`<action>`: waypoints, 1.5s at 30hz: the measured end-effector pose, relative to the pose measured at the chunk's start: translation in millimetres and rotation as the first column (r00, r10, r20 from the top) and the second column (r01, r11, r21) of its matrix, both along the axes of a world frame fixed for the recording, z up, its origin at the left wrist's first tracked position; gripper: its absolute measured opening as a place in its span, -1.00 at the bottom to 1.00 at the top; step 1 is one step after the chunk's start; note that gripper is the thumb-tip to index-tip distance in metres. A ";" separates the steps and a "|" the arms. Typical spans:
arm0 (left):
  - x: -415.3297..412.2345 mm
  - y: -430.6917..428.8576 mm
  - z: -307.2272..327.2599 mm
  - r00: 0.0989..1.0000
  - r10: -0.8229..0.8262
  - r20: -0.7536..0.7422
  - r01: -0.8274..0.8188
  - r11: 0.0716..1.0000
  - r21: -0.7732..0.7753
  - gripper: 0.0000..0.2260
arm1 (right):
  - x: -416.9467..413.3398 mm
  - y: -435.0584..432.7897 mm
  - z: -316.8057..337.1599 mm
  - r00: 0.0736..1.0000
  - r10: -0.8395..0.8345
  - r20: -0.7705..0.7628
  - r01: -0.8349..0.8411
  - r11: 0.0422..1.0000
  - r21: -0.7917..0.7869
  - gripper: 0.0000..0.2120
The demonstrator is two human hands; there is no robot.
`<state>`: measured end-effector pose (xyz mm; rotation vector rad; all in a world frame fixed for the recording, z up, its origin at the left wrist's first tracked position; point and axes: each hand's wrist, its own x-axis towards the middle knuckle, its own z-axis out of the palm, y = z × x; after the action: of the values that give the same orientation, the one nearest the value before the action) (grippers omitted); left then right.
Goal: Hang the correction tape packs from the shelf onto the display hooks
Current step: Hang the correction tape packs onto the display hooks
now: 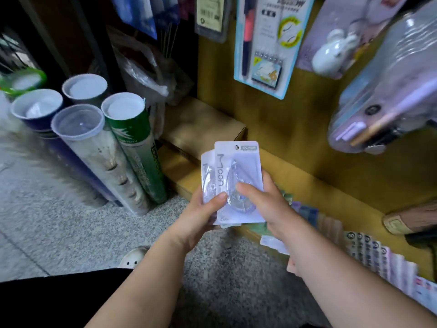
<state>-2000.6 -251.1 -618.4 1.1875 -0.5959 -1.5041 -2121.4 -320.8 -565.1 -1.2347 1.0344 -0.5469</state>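
Observation:
Both hands hold a small stack of correction tape packs (238, 166) in front of me, pale lilac cards with clear blisters. The front pack stands upright with its hang hole at the top; a second pack (206, 176) peeks out behind it on the left. My left hand (201, 216) grips the stack's left edge, thumb across the front. My right hand (262, 204) holds the right side, thumb pressed on the blister. More packaged goods hang on the yellow display board (272, 119) above.
Several shuttlecock tubes (94, 138) stand on the speckled floor at left. A cardboard box (201, 124) sits behind the packs. A low yellow shelf (331, 192) at right carries rows of small packets. A bulky plastic-wrapped item (390, 91) hangs at upper right.

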 end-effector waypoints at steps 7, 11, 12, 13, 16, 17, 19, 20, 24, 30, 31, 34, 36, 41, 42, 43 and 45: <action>-40.4 43.5 108.3 0.993 -0.052 0.108 0.076 0.971 -0.228 -0.57 | -58.3 55.6 85.9 0.979 -0.121 0.162 0.143 0.982 -0.126 -0.76; -66.8 55.1 184.8 0.985 -0.070 0.157 0.127 0.908 -0.398 -0.63 | -92.3 74.5 151.7 0.944 -0.119 0.309 0.196 0.954 -0.229 -0.77; -74.1 55.9 202.3 0.983 -0.076 0.169 0.143 0.891 -0.431 -0.64 | -101.4 78.7 169.0 0.938 -0.093 0.334 0.186 0.948 -0.258 -0.73; -81.5 55.2 218.6 0.981 -0.083 0.174 0.155 0.876 -0.456 -0.61 | -111.7 83.1 186.6 0.932 -0.074 0.355 0.182 0.942 -0.281 -0.72; -113.2 53.3 262.8 0.975 -0.130 0.182 0.207 0.836 -0.509 -0.49 | -148.6 93.2 227.9 0.905 -0.067 0.421 0.224 0.915 -0.336 -0.75; -124.8 51.7 274.0 0.973 -0.142 0.183 0.217 0.835 -0.506 -0.46 | -162.1 97.0 240.3 0.891 -0.076 0.447 0.251 0.904 -0.347 -0.74; -149.1 50.1 297.6 0.971 -0.146 0.189 0.221 0.847 -0.483 -0.43 | -190.4 100.6 260.8 0.853 -0.109 0.510 0.328 0.872 -0.363 -0.76; -160.8 49.0 308.0 0.966 -0.160 0.205 0.242 0.844 -0.478 -0.41 | -204.4 101.7 269.6 0.839 -0.127 0.529 0.362 0.856 -0.369 -0.79; -201.9 37.0 338.1 0.943 -0.236 0.234 0.324 0.815 -0.481 -0.68 | -252.4 100.8 298.2 0.822 -0.193 0.535 0.455 0.788 -0.415 -0.83; -239.0 2.1 366.5 0.926 -0.245 0.288 0.372 0.730 -0.574 -0.60 | -294.0 84.9 326.1 0.815 -0.271 0.513 0.530 0.706 -0.470 -0.79; -244.3 -4.9 368.2 0.925 -0.262 0.274 0.376 0.728 -0.574 -0.58 | -298.4 81.6 329.2 0.813 -0.283 0.508 0.537 0.700 -0.470 -0.79; -261.2 -18.6 372.1 0.916 -0.336 0.219 0.399 0.703 -0.589 -0.56 | -310.0 77.1 338.4 0.791 -0.308 0.528 0.571 0.683 -0.456 -0.82; -271.6 -25.6 373.6 0.907 -0.370 0.200 0.411 0.678 -0.610 -0.57 | -319.0 77.4 343.9 0.794 -0.334 0.508 0.584 0.652 -0.484 -0.74; -295.5 -43.3 374.6 0.890 -0.412 0.197 0.441 0.665 -0.602 -0.51 | -350.6 80.8 351.4 0.727 -0.435 0.531 0.681 0.557 -0.476 -0.75; -299.9 -46.5 375.5 0.890 -0.413 0.191 0.439 0.668 -0.600 -0.50 | -357.7 81.9 353.9 0.710 -0.459 0.534 0.701 0.534 -0.473 -0.78; -303.6 -50.8 377.4 0.890 -0.417 0.182 0.436 0.669 -0.602 -0.49 | -365.2 82.6 357.5 0.693 -0.481 0.537 0.719 0.504 -0.478 -0.80; -310.2 -57.9 383.0 0.885 -0.431 0.173 0.441 0.661 -0.607 -0.50 | -379.8 85.0 367.7 0.655 -0.524 0.544 0.755 0.430 -0.494 -0.80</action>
<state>-2310.8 -309.0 -235.4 0.5297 -1.3596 -1.4898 -2501.2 -235.8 -197.5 -1.2680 1.0422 -1.8592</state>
